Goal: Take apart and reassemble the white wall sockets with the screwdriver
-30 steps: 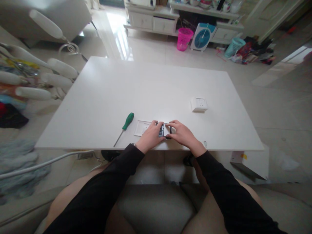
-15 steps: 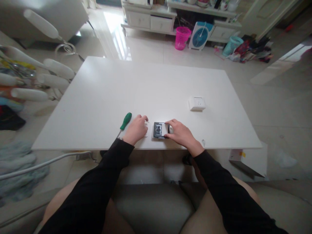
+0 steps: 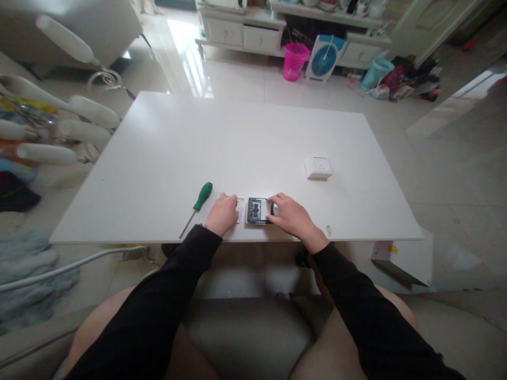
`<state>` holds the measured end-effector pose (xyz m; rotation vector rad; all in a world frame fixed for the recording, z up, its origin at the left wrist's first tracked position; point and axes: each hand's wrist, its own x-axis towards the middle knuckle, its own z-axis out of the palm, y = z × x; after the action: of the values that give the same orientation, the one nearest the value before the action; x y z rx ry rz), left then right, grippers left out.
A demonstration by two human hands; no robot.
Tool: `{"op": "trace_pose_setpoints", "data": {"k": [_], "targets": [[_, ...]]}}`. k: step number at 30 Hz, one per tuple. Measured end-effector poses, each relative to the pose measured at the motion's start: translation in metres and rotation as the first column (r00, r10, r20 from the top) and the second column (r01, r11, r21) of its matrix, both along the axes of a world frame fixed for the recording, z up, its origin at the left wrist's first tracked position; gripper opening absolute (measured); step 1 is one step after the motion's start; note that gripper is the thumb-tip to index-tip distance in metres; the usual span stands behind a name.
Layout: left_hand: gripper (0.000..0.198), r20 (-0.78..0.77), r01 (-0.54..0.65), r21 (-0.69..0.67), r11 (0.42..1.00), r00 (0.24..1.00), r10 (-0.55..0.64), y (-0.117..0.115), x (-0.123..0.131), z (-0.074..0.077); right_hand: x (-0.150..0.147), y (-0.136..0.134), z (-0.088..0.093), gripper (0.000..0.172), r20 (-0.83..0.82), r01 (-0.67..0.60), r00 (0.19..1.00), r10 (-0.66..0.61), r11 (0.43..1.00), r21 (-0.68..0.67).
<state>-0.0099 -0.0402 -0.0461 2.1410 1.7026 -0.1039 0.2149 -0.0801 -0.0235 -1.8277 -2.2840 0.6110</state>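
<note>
My right hand (image 3: 292, 214) holds a wall socket or switch unit (image 3: 255, 211) by its right end, thumb and fingers at opposite edges. The unit lies on the table with its dark inner frame facing up; a white part covers its right portion. Just left of it is a thin white cover plate (image 3: 240, 212). My left hand (image 3: 223, 214) is closed at that plate's left side with curled fingers, which hide part of it. A green-handled screwdriver (image 3: 203, 196) lies left of my left hand, its shaft pointing toward me.
A white socket box (image 3: 319, 167) stands farther back on the right of the white table (image 3: 198, 137). A small item (image 3: 328, 230) lies near the front edge by my right wrist. Beyond the table are a pink basket (image 3: 295, 62) and a blue-white fan (image 3: 324, 57).
My left hand has shifted and its fingers have drawn in closer together at the cover plate's left side. More of the screwdriver's shaft shows. My right hand keeps its hold on the unit.
</note>
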Motion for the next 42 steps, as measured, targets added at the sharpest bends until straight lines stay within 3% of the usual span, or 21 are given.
{"op": "trace_pose_setpoints", "data": {"k": [5,10,13,16,19,21,24,26,35,42], "targets": [[0.033,-0.058,-0.008,-0.002,1.000,0.998,0.008,-0.004,0.006,0.013,0.000,-0.001,0.001,0.040,-0.012,-0.001,1.000,0.001,1.000,-0.004],[0.040,-0.025,0.020,-0.009,1.000,0.999,-0.020,-0.001,-0.001,0.010,-0.002,-0.002,0.004,0.042,-0.029,-0.016,0.999,0.015,1.000,-0.013],[0.044,0.052,0.022,0.014,1.000,0.998,-0.023,0.004,-0.007,0.008,-0.003,-0.002,0.006,0.041,-0.004,-0.014,1.000,0.014,1.000,-0.021],[0.038,0.237,-0.081,-0.002,0.997,0.968,0.079,0.010,-0.007,0.011,-0.003,-0.001,0.006,0.041,0.009,-0.008,1.000,0.009,0.999,-0.034],[0.032,0.447,-0.197,-0.112,0.974,0.866,0.226,0.014,-0.003,0.018,-0.002,-0.001,0.006,0.040,0.008,-0.007,1.000,0.007,0.999,-0.052],[0.029,0.580,-0.228,-0.237,0.944,0.747,0.326,0.015,0.002,0.022,-0.002,-0.001,0.005,0.040,0.010,-0.016,1.000,0.016,0.999,-0.046],[0.032,0.714,-0.173,-0.428,0.887,0.538,0.449,0.011,0.008,0.026,-0.004,-0.001,0.006,0.039,0.022,-0.047,0.999,0.046,0.999,0.023],[0.034,0.738,-0.126,-0.483,0.867,0.473,0.480,0.007,0.011,0.028,-0.006,0.000,0.006,0.041,-0.013,-0.077,0.997,0.078,0.995,0.070],[0.030,0.719,-0.081,-0.399,0.913,0.590,0.367,-0.002,0.016,0.028,-0.019,-0.001,-0.001,0.059,-0.171,-0.122,0.974,0.149,0.980,0.160],[0.038,0.690,-0.028,-0.280,0.959,0.689,0.222,-0.002,0.016,0.014,-0.023,-0.001,0.000,0.047,0.022,-0.168,0.986,0.166,0.977,0.130]]}}
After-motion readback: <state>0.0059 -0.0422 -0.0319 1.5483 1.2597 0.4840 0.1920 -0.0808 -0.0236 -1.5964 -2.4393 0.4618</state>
